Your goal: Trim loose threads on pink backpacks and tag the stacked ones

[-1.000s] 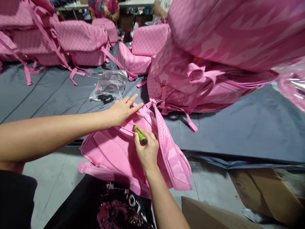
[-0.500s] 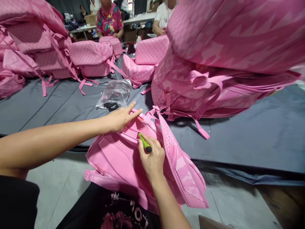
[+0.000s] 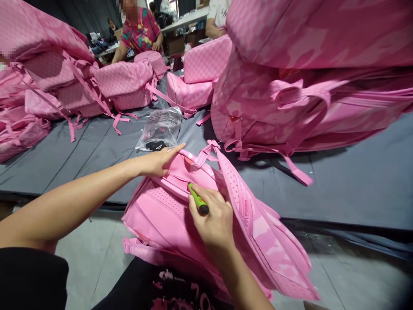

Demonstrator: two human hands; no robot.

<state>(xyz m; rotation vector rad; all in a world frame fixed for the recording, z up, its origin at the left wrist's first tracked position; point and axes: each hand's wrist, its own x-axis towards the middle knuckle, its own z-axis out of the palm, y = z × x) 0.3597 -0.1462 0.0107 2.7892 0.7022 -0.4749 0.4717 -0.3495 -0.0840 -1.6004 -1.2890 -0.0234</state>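
A pink backpack (image 3: 167,213) lies tilted at the table's near edge and over my lap, its padded back and straps facing up. My right hand (image 3: 214,213) is closed around a green marker (image 3: 197,198) with a black end; the marker's far end touches the pink fabric near the backpack's top seam. At the top edge of the same backpack, my left hand (image 3: 159,161) rests with thumb and fingers apart, pressing on the fabric. Some of its fingers are hidden behind the edge.
On the grey-covered table (image 3: 106,150) sits a clear plastic bag (image 3: 161,127). Stacked pink backpacks rise at left (image 3: 48,73) and right (image 3: 258,99), with a pink case (image 3: 206,60) between. Across the table stand a person in a colourful shirt (image 3: 142,32) and another in white.
The view has shifted slightly. My left hand's fingers have drawn closer to the backpack's edge, and the backpack sits further right in view. The person in the colourful shirt has extended an arm.
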